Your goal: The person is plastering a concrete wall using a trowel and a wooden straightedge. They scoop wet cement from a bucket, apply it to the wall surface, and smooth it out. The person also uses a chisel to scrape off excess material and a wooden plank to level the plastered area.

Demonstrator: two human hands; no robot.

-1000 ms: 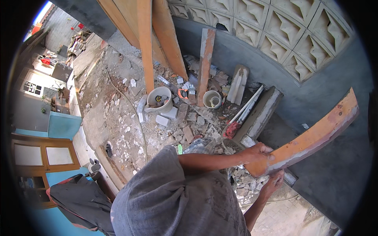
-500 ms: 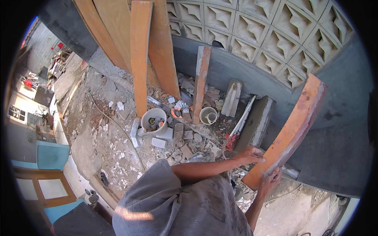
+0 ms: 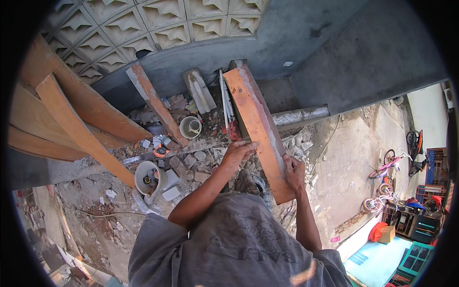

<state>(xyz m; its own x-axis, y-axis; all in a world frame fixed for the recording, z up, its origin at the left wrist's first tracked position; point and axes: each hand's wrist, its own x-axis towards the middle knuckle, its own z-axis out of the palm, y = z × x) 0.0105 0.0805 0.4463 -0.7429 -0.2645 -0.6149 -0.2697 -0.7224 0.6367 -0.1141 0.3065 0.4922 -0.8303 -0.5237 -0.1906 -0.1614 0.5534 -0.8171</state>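
Note:
A long orange wooden board (image 3: 256, 129), smeared with grey mortar along its right side, is held in front of my body. My left hand (image 3: 237, 154) is closed on its left edge with the fingertips. On the opposite edge, my right hand (image 3: 294, 173) grips it lower down, thumb on the face and fingers partly hidden. The board's far end overlaps a concrete block (image 3: 237, 63) near the grey wall and hides most of it. White pipes (image 3: 224, 103) and a red crumpled thing (image 3: 234, 130) lie just left of the board.
Left of me stand a white bucket (image 3: 161, 184) holding small items and a smaller pail (image 3: 183, 128) with a cup inside. Orange boards (image 3: 71, 122) lean at the far left; a narrow mortar-stained plank (image 3: 155, 100) stands nearby. Rubble (image 3: 179, 165) covers the ground. Bicycles (image 3: 385, 167) stand far right.
My view has swung right, so the buckets and leaning boards sit further left. The board, still in both hands, has come in front of me, its far end now tilting left instead of right.

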